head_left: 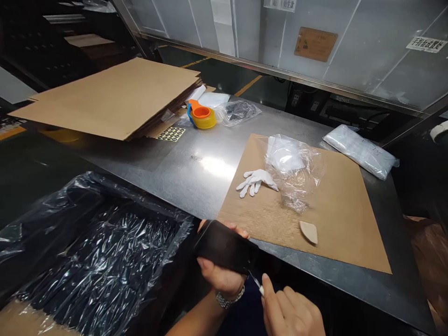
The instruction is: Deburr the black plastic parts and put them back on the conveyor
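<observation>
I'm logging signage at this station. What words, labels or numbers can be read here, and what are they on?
White sign on the wall panel, upper right: Chinese characters, too blurred to quote.
White sign at the top edge: cut off and blurred, unreadable.
Brown plate on the panel: a warning symbol and small print, unreadable.
Sticker sheet by the tape dispenser: round dark labels, print too small.
Nothing readable on the black item in the left hand.

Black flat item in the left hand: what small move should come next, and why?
Probably ease the thin tool a little further along the corner of the black flat item. The left hand grips the item above the metal table edge, and the right hand pinches the tool with its tip at that lower right corner. What the tool is cannot be told.
</observation>
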Action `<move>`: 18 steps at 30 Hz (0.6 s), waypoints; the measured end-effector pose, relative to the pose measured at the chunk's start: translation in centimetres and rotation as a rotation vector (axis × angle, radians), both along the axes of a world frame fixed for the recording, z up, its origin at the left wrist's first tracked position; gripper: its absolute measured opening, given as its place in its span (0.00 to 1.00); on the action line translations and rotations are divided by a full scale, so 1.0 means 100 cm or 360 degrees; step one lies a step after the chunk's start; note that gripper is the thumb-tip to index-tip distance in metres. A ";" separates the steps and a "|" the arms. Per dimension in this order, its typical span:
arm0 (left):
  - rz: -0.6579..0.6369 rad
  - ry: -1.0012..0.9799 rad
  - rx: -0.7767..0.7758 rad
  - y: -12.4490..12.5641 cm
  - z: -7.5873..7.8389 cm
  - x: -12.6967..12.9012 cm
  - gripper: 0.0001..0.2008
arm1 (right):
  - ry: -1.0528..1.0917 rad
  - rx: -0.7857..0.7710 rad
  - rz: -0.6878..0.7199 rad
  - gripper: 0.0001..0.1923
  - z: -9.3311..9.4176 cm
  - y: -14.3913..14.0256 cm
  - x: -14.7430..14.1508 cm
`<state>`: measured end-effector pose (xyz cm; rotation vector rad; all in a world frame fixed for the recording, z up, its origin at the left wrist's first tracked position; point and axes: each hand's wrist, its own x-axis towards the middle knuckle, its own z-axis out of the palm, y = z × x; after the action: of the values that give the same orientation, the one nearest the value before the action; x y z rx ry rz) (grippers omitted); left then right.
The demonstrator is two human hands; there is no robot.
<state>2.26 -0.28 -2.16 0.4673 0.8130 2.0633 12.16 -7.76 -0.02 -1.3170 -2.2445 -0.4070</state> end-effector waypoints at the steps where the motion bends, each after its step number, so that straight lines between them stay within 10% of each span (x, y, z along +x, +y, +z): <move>1: -0.0002 -0.0009 0.0007 0.000 0.000 0.000 0.22 | -0.0003 0.0007 -0.0003 0.12 0.000 0.000 -0.001; 18: 0.0036 0.0073 -0.0028 -0.004 0.011 0.001 0.19 | -0.0015 -0.0084 0.0072 0.10 -0.014 -0.009 0.006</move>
<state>2.34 -0.69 -1.08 0.4999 0.8663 2.0711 12.75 -8.62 -1.38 -1.2905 -2.3032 -0.3406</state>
